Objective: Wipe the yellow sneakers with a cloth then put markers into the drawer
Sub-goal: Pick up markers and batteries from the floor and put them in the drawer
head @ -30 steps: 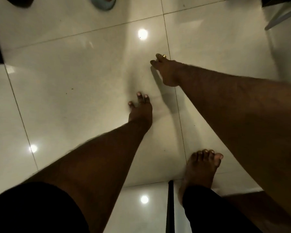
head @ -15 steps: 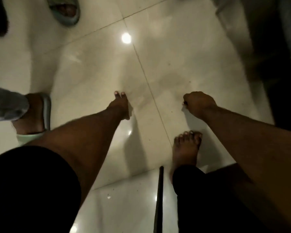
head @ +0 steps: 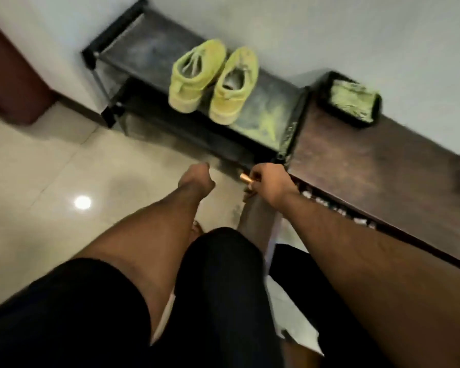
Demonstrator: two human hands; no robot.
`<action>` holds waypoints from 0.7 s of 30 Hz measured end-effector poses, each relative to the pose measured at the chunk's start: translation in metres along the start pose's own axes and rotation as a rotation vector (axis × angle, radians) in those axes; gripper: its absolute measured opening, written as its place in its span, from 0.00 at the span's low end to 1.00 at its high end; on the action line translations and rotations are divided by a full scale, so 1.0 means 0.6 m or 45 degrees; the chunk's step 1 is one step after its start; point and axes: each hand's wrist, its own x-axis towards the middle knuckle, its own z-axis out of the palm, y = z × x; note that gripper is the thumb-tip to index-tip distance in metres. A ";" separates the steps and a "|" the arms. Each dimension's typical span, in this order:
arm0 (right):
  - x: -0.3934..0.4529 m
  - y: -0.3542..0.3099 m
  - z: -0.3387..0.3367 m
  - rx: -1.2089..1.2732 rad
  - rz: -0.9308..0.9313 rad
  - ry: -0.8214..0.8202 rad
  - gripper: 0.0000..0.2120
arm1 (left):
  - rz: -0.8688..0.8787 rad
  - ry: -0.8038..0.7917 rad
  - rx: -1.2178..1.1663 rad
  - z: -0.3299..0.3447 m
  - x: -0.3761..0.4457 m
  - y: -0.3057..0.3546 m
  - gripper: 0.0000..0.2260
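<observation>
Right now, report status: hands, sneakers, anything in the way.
Left hand curled, holding nothing. Right hand grips a small gold-coloured object. Yellow sneakers side by side on the black rack, untouched. Path looks clear.

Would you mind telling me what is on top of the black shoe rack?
A pair of yellow sneakers stands side by side on the rack's top shelf, with yellow-green smears beside them. The lower shelf is dark and blurred, so what lies there cannot be told.
</observation>
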 end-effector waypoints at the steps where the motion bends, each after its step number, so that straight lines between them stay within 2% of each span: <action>1: -0.047 0.031 -0.027 0.085 0.076 0.107 0.05 | 0.083 0.045 0.029 -0.014 -0.024 0.048 0.22; 4: -0.158 0.112 -0.057 0.398 0.281 0.318 0.07 | 0.249 0.099 0.110 -0.035 -0.099 0.164 0.19; 9: -0.252 0.239 -0.022 0.968 0.688 0.421 0.08 | 0.451 0.050 0.290 0.050 -0.210 0.277 0.14; 13: -0.241 0.326 0.012 1.262 0.963 0.544 0.11 | 0.622 -0.009 0.508 0.134 -0.221 0.315 0.28; 17: -0.202 0.428 0.060 1.435 1.199 0.641 0.11 | 0.795 0.089 0.762 0.207 -0.183 0.354 0.34; 21: -0.157 0.481 0.090 1.529 1.332 0.726 0.13 | 0.867 0.232 0.865 0.264 -0.150 0.373 0.38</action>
